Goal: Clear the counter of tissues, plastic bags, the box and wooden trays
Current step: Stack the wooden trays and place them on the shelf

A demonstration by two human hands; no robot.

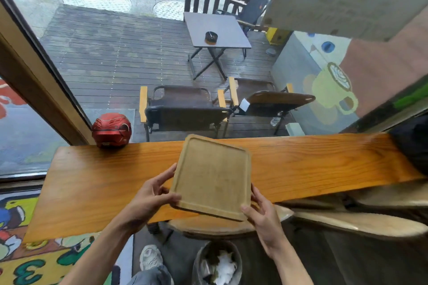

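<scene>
A pale wooden tray (213,176) with a raised rim is held tilted above the orange wooden counter (92,180), its near corner past the counter's front edge. My left hand (152,194) grips the tray's left edge, thumb on the near rim and fingers along the side. My right hand (261,210) holds the near right corner, thumb on top and fingers beneath. A second board's edge seems to show under the tray. No tissues, bags or box lie on the counter.
A red helmet (111,130) sits at the counter's back left. A dark bag (414,143) rests at its right end. Below are a round stool (213,227) and a bin (217,264) holding crumpled white tissue. Beyond the window stand chairs and a folding table.
</scene>
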